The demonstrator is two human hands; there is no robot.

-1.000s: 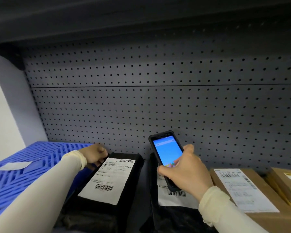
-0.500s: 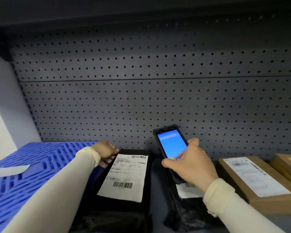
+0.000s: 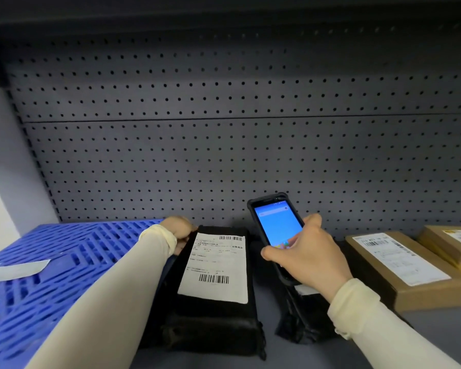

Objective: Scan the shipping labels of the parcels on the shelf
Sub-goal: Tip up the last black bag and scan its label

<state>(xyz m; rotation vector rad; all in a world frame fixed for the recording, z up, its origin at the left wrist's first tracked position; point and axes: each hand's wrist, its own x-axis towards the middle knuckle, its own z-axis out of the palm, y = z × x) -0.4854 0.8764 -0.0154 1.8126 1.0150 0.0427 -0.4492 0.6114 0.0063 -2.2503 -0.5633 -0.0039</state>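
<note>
Near the shelf's back edge, the left hand (image 3: 180, 230) grips the soft black plastic-wrapped parcel's (image 3: 210, 310) far corner, likely light, while the right hand (image 3: 308, 258) clasps the black handheld scanner (image 3: 276, 227).

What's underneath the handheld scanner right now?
Under the handheld scanner, gripped by the right hand, lies a second black parcel. Only a corner of its white label shows; its barcode is covered by hand and scanner.
</note>
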